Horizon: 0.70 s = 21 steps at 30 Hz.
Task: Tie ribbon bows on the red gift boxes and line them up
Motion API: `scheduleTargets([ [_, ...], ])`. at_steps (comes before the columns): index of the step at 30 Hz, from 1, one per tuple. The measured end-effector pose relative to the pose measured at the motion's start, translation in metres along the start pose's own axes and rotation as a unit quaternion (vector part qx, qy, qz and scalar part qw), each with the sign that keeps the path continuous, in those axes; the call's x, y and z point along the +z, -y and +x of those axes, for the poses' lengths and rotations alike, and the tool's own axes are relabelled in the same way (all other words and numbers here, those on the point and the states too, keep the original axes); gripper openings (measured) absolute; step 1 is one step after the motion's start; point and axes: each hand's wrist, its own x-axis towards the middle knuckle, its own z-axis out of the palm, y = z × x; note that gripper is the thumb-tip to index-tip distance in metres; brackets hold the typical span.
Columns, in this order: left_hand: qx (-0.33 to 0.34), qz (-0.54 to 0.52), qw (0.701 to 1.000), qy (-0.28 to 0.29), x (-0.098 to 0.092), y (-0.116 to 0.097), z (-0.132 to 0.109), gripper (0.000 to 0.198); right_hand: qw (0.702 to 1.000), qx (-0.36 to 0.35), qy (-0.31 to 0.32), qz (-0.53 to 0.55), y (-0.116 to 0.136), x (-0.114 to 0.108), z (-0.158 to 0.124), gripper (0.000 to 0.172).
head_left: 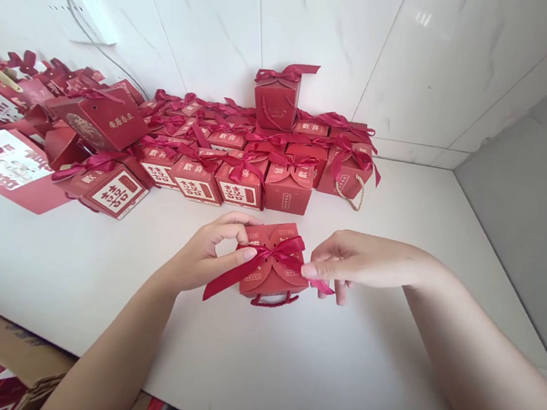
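Pinching satin red ribbon [266,258] ends: left hand [209,254] and right hand [346,262], flanking small red cardboard gift box [271,279] between them.

Red gift box [271,282] sits on the white countertop [281,374], its rope handle [271,301] toward the wearer. Left hand [206,253] pinches the dark red ribbon [280,251] across the lid. Right hand [346,262] pinches its opposite end. Behind, rows of matching ribboned boxes [241,177] stand against the marble-tiled wall [423,63], with one box [276,101] stacked on top. Cardboard carton [8,345] lies at lower left.
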Motion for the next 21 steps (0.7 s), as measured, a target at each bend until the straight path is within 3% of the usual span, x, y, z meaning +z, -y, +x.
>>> scheduleTargets([
  [4,-0.004,0.007,1.000,-0.003,0.000,0.002,0.000,0.025,0.996,-0.016,0.061,0.067,0.001,0.004,0.003,0.041],
  [14,-0.024,0.010,1.000,0.000,0.003,0.000,0.001,0.028,0.996,-0.038,0.079,0.027,0.006,0.008,0.002,0.021],
  [21,-0.031,0.035,0.999,-0.018,0.006,-0.001,0.002,0.029,0.997,-0.030,0.067,-0.013,0.005,0.011,0.004,0.031],
])
